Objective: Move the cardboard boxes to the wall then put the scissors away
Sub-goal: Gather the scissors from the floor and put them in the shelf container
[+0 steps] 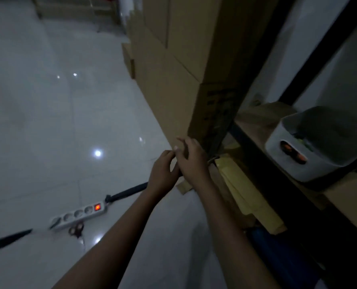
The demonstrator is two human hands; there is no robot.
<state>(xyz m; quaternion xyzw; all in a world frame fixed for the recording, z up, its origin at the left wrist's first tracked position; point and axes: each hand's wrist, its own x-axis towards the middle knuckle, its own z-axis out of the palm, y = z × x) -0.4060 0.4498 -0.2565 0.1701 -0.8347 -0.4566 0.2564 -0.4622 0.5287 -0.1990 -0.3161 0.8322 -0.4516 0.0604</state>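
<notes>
— Fingers (187, 143) of the right hand (191, 161) lie fairly straight against the bottom corner of the cardboard boxes (173, 84); they touch it and curl round nothing.
— And the left hand (163, 172)?
— Its fingers (169, 153) are bent, tips up by the right thumb at the same corner; the view is dim and blurred, so I cannot tell whether they pinch cardboard or hold nothing.
— Where are the scissors (76, 228)?
— On the floor (48, 122), low on the left, nearer the person than the hands and well apart from them; dark handles, lying just beside a white power strip (79, 215).
— Is the strip lit?
— Its red switch (97, 207) glows; a black cable (125, 193) runs from that end towards the left wrist; a 2nd dark lead (6, 240) lies at the left edge.
— What stands right of the hands?
— A black shelf rack (254, 155); the stack stands just beside its post; on the low shelf lie flat yellowish sheets (246, 190), cardboard or envelopes, I cannot say which; on the shelf above sits a white tub (281, 130) with an oval handle hole.
— And further off?
— The stack rises past the top edge, brown faces with seams between boxes; the printing on the side facing the rack is too blurred to read; 1 smaller box (128, 59) juts out beside it; glossy pale tiles carry bright reflections.
</notes>
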